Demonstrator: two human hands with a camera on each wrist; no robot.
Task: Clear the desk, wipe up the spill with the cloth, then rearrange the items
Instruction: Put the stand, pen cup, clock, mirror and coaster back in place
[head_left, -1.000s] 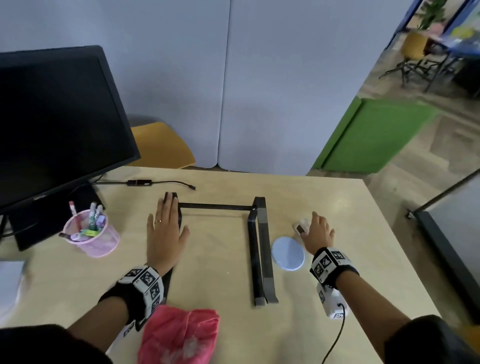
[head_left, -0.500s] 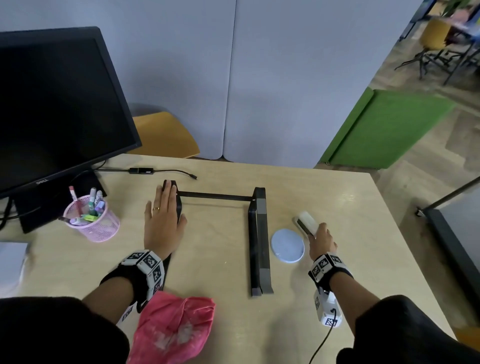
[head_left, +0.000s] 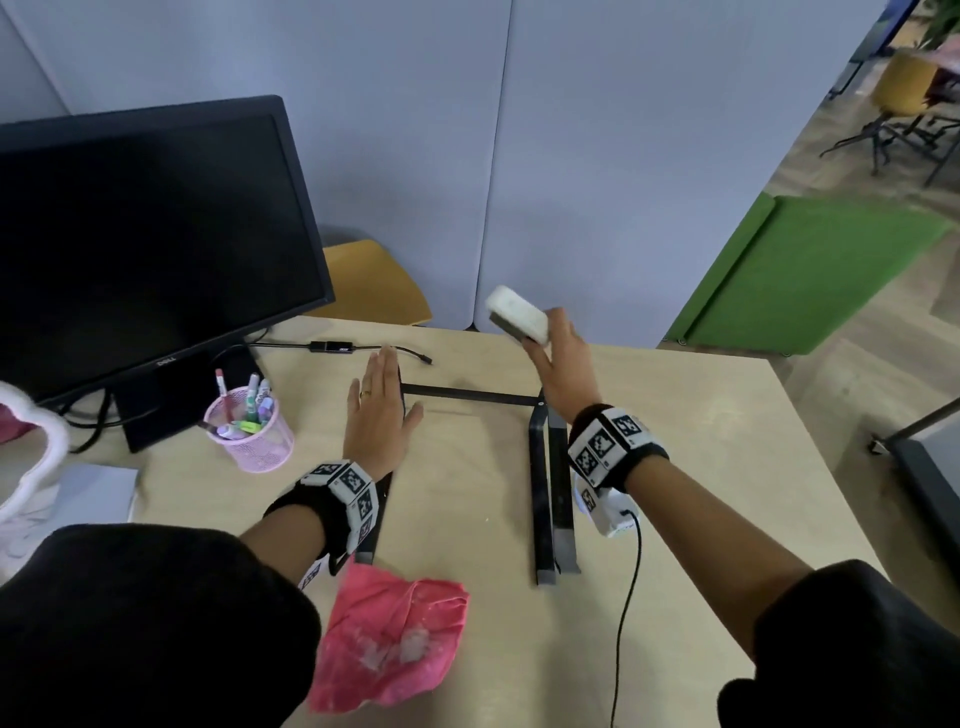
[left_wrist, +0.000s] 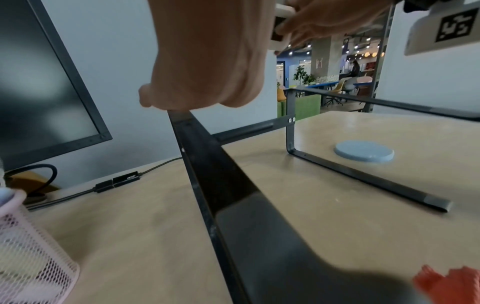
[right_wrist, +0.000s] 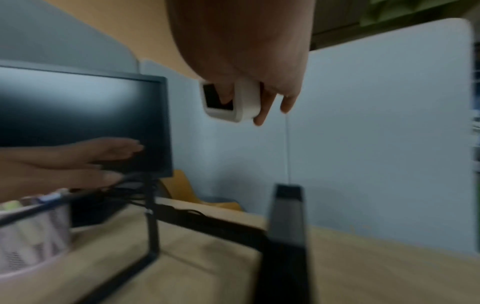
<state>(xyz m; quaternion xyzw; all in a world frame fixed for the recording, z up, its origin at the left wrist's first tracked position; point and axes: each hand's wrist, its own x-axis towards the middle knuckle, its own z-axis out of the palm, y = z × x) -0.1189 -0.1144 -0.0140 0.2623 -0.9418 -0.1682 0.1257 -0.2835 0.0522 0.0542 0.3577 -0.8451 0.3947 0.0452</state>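
My right hand (head_left: 563, 364) grips the small white device (head_left: 517, 313), dark screen on one face, raised in the air above the far end of the black metal stand (head_left: 544, 467). My left hand (head_left: 379, 415) lies flat, fingers straight, on the stand's left rail. The pink cloth (head_left: 389, 642) lies crumpled at the desk (head_left: 701, 441) near edge; the blue coaster (left_wrist: 363, 151) sits right of the stand, the pink pen cup (head_left: 250, 431) before the monitor (head_left: 145, 244).
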